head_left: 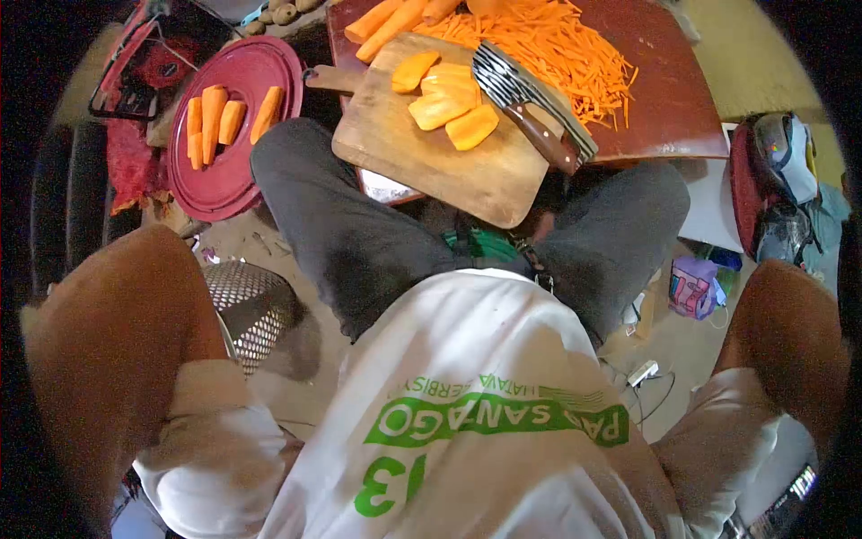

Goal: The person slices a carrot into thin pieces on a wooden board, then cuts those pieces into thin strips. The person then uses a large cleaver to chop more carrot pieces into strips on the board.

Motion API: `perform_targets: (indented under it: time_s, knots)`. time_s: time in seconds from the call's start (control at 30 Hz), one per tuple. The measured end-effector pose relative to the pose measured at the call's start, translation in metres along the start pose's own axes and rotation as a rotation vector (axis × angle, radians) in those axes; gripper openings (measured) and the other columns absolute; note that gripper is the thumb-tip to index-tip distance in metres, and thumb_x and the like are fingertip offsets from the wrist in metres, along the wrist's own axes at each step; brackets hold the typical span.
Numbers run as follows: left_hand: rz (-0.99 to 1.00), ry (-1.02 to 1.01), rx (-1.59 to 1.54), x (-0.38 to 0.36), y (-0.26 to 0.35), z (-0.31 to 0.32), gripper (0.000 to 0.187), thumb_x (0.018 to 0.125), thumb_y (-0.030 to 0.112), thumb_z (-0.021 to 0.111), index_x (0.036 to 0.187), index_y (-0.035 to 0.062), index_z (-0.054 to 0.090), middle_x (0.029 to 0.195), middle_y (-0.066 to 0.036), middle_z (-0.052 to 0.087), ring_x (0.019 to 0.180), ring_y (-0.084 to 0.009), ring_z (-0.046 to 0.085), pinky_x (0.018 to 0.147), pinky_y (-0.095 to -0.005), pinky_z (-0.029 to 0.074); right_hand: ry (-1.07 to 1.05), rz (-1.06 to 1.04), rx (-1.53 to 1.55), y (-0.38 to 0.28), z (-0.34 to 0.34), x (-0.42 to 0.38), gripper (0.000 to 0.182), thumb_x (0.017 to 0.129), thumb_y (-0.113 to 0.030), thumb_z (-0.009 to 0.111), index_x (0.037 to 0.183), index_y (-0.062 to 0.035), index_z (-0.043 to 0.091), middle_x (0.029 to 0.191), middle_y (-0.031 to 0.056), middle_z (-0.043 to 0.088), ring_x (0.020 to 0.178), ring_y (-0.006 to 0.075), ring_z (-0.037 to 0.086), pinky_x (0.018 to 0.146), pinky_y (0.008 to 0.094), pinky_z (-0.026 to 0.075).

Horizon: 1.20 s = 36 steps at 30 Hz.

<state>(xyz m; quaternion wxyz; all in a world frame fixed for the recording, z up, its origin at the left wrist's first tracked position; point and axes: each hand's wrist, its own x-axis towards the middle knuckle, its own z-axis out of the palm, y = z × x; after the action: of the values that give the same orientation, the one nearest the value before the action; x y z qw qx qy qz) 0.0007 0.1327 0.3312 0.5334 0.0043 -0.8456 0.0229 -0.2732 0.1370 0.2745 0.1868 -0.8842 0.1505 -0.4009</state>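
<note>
Neither of my hands shows; only my bent left arm (117,314) and right arm (786,332) are visible at the sides. Across my lap rests a wooden cutting board (386,135) with its handle to the left. Several flat carrot slices (444,94) lie on it, some overlapping. A knife (543,135) with a brown handle lies at the board's right side, together with a striped, ridged blade (503,76). Beyond the board, a big heap of carrot strips (566,54) covers part of a dark red table (664,108). Whole peeled carrots (386,22) sit at the heap's left.
A round red lid or tray (193,193) at the left holds several carrot pieces (213,117). A perforated basket (251,305) stands on the floor by my left leg. Toward the right are a purple packet (693,286), a white plug with a cord (643,373) and bags (781,180).
</note>
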Motion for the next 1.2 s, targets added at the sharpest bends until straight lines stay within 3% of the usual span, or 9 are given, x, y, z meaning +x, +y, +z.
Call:
perform_targets:
  time_s: [1.2]
  knots:
    - [0.011, 0.110, 0.068, -0.024, -0.002, 0.000, 0.039, 0.086, 0.005, 0.088, 0.122, -0.0016, 0.075, 0.111, -0.014, 0.073, 0.104, -0.0280, 0.070, 0.089, -0.0360, 0.056, -0.058, -0.008, -0.105, 0.031, 0.001, -0.001, 0.053, 0.093, -0.018, 0.077, 0.142, -0.0010, 0.065, 0.138, 0.0228, 0.066, 0.125, 0.0397, 0.066, 0.105, 0.0481, 0.052]
